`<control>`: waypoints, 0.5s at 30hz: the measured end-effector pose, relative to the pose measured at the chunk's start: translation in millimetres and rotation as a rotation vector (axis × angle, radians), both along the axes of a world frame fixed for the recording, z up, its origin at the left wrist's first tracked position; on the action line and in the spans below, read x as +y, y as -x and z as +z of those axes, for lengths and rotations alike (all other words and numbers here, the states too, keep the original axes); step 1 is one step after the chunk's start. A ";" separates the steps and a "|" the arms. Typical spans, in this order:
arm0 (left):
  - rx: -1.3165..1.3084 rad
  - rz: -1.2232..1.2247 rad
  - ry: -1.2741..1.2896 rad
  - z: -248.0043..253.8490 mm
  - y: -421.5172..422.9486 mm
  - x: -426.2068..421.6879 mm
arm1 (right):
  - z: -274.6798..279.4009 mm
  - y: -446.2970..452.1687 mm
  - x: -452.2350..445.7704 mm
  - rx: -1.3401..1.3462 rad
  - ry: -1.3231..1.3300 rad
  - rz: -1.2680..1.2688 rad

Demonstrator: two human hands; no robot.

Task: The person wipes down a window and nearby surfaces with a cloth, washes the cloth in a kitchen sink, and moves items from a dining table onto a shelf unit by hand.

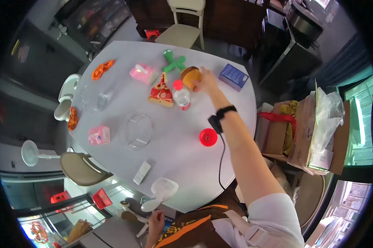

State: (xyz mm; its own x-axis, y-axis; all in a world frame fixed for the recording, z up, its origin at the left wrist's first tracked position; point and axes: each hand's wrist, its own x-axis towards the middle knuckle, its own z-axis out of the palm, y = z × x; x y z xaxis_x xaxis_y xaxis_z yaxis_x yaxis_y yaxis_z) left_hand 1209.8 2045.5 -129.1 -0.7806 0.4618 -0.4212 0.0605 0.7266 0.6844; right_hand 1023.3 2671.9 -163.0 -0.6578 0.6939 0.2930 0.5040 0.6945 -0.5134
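Observation:
My right hand (pixel 205 79) reaches across the table, its fingers and thumb closed around the right side of a burger-shaped toy (pixel 190 77), brown on top and orange-yellow below. Close by stand a clear plastic bottle (pixel 181 98) with a red cap and a red and gold drawstring pouch (pixel 161 93). A green knobbly toy (pixel 173 62) lies just behind. Down at the front table edge is my left hand (pixel 156 220), fingers curled, with nothing visible in them. Nearest to it is a white paddle-shaped thing (pixel 163 191) with a handle.
The white table (pixel 182 151) also bears a blue box (pixel 233 77), a red round container (pixel 208 137), pink packets (pixel 143 73), a clear ring-shaped item (pixel 137 129), a small white box (pixel 142 172) and orange cloth twists (pixel 102 69). Cardboard boxes (pixel 304 128) stand at right. A black cable hangs from my right wrist.

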 end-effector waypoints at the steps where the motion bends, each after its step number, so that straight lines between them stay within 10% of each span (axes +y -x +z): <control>1: -0.074 0.003 0.034 5.2 -9.8 14.3 | 9.0 8.1 -2.2 -0.137 0.098 0.016; 5: -0.381 -0.073 -0.007 -36.8 -33.6 15.2 | -9.9 23.6 8.4 -0.264 0.284 0.039; 9: -0.189 -0.232 0.155 -9.5 -42.9 77.4 | -8.0 -36.9 30.3 0.400 1.056 0.189; 13: -0.301 -0.111 0.275 -4.2 -37.1 109.4 | 66.7 -168.2 -11.8 0.959 1.141 0.207; 15: -0.285 -0.207 -0.057 -20.0 -19.8 97.7 | 135.7 -284.2 -35.3 0.983 0.915 0.133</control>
